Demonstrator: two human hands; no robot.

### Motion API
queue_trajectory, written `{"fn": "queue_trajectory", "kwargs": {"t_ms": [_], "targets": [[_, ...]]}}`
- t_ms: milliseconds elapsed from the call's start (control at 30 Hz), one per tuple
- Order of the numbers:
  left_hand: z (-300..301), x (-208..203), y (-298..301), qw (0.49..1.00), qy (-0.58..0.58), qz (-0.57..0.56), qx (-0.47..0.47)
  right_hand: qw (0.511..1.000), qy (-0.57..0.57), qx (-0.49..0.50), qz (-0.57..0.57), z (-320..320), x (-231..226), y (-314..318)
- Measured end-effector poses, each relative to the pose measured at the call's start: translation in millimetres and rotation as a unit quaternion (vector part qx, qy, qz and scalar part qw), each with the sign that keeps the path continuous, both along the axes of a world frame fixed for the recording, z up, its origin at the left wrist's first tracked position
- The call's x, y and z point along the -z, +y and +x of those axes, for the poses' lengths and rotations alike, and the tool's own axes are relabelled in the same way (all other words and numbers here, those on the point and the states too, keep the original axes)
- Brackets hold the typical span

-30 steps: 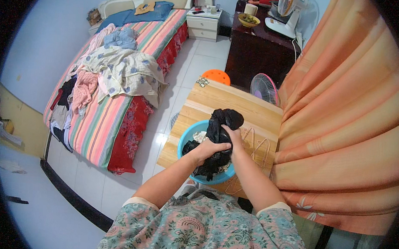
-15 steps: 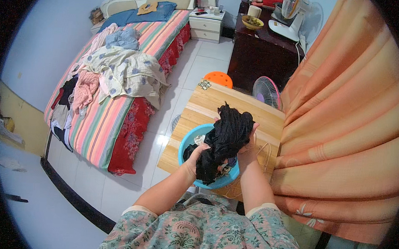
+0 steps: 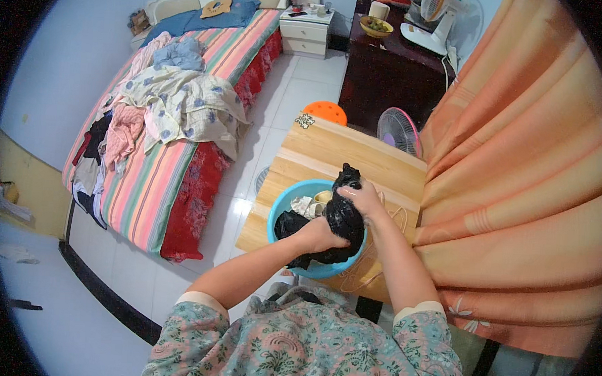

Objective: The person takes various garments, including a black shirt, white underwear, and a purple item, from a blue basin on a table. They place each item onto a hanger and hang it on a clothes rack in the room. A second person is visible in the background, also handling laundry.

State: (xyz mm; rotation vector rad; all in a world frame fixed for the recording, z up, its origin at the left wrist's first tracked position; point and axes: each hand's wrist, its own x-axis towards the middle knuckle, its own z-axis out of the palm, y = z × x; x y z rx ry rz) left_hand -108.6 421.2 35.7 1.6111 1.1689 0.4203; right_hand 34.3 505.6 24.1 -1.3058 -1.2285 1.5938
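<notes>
A wet, bunched black cloth (image 3: 344, 215) stands up out of a light blue basin (image 3: 278, 204). My left hand (image 3: 320, 234) is closed around its lower part, over the basin. Higher up, my right hand (image 3: 361, 197) grips the same cloth near its top end, with a little foam on the fingers. More black fabric (image 3: 290, 224) lies in the basin to the left of my hands. Behind it are a white crumpled piece (image 3: 303, 205) and a cream-coloured item (image 3: 323, 197). What lies beneath the black cloth is hidden.
The basin rests on a wooden table (image 3: 336, 146), with a thin cord (image 3: 395, 222) on its right. Beyond stand an orange stool (image 3: 326, 112) and a round fan (image 3: 397, 130). An orange curtain (image 3: 515, 197) hangs at right. Clothes (image 3: 184, 102) cover part of the bed at left.
The black cloth has come down and is squeezed narrower. My right hand has moved over its top, and my left hand has shifted right across it. White items in the basin now show more.
</notes>
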Motion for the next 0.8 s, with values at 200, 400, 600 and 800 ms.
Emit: {"fn": "queue_trajectory", "kwargs": {"t_ms": [200, 400, 600, 800], "targets": [[9, 3, -10, 0.969, 0.233, 0.049, -0.058, 0.955, -0.263, 0.033, 0.134, -5, 28, -7], [-9, 24, -38, 0.974, 0.177, 0.090, -0.111, 0.993, 0.067, -0.075, -0.064, 26, 44, -33], [-20, 17, -46, 0.978, 0.100, 0.141, -0.113, 0.948, 0.261, -0.101, -0.152, 24, -17, -44], [-34, 12, -31, 0.904, 0.118, 0.404, -0.069, 0.944, 0.198, -0.144, -0.219, 35, -26, -37]]}}
